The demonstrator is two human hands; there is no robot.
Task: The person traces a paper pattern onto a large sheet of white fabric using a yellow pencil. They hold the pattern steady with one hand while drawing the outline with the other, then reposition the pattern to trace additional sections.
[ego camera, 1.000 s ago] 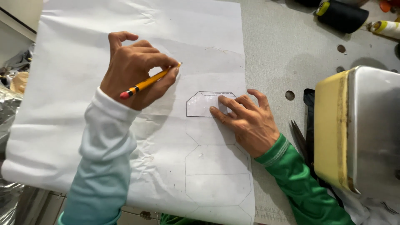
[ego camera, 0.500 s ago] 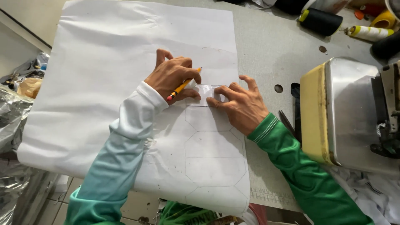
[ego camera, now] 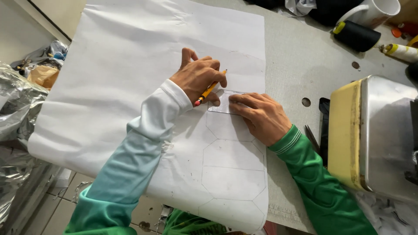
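Template (ego camera: 223, 104) lies pinned flat under my right hand (ego camera: 261, 117); left hand (ego camera: 198, 78), fingers curled around the pencil (ego camera: 210, 89), traces. Any slackened pressure could skew the outline on the paper (ego camera: 130, 65).

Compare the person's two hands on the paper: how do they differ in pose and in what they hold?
The left hand is curled around a yellow pencil, its tip at the edge of the clear template; the right hand holds nothing and lies flat, fingers pressing that template down. The left sleeve near the wrist is white, the right is green. Both hands rest over the white paper beside the drawn outlines.
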